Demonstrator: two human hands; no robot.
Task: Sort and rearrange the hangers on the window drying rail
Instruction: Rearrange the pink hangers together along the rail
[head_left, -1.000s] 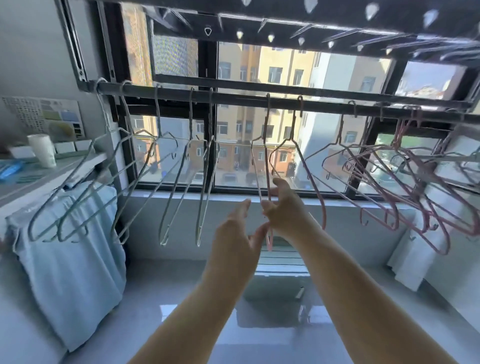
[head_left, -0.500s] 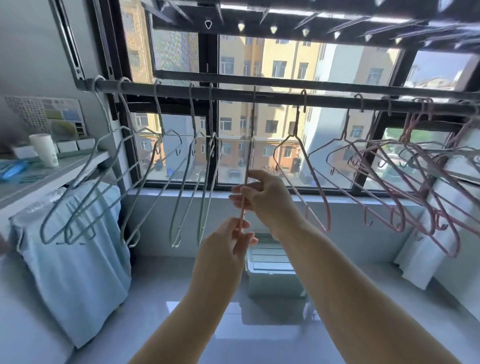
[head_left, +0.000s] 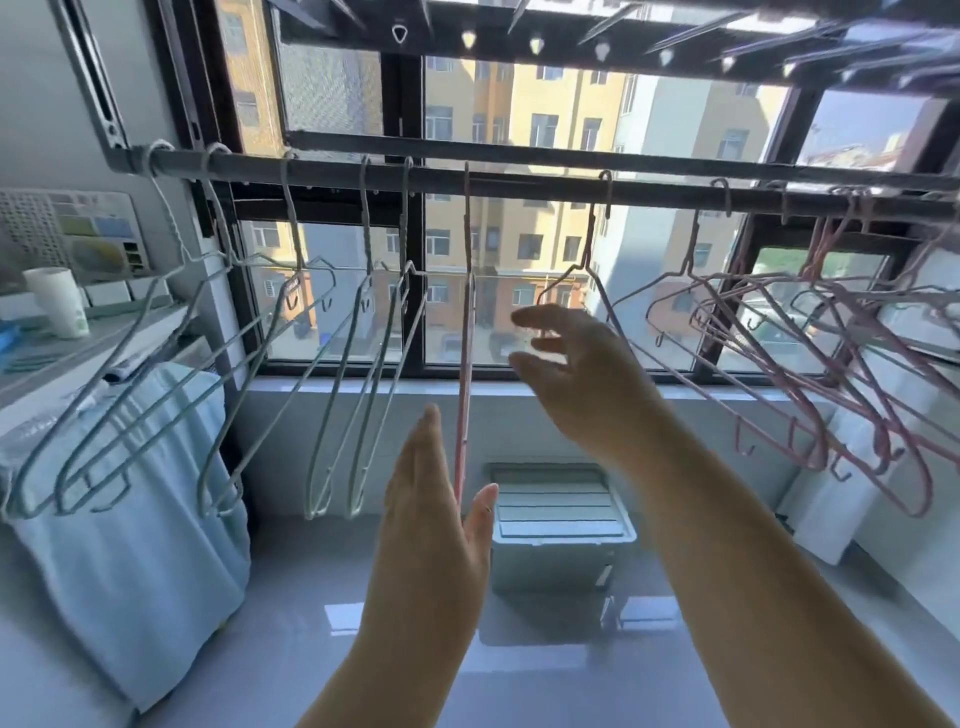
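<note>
A dark drying rail (head_left: 519, 184) runs across the window. Several grey-blue wire hangers (head_left: 332, 395) hang on its left part, several pink hangers (head_left: 789, 364) on its right. One pink hanger (head_left: 464, 364) hangs edge-on in the middle, next to the grey ones. My left hand (head_left: 436, 525) is open just below it, fingers straight, the hanger's lower end between thumb and fingers. My right hand (head_left: 576, 374) is open to the right of that hanger, fingers spread and holding nothing. Another pink hanger (head_left: 592, 270) hangs just behind my right hand.
A light blue cloth (head_left: 130, 519) drapes over a shelf edge at the left, with a white cup (head_left: 57, 301) on the shelf. A pale lidded box (head_left: 556, 525) sits below the window sill. White items (head_left: 841, 499) stand at the right.
Both hands held the middle pink hanger and shifted it left along the rail; now both have let go and opened, the right hand drawing away to the right.
</note>
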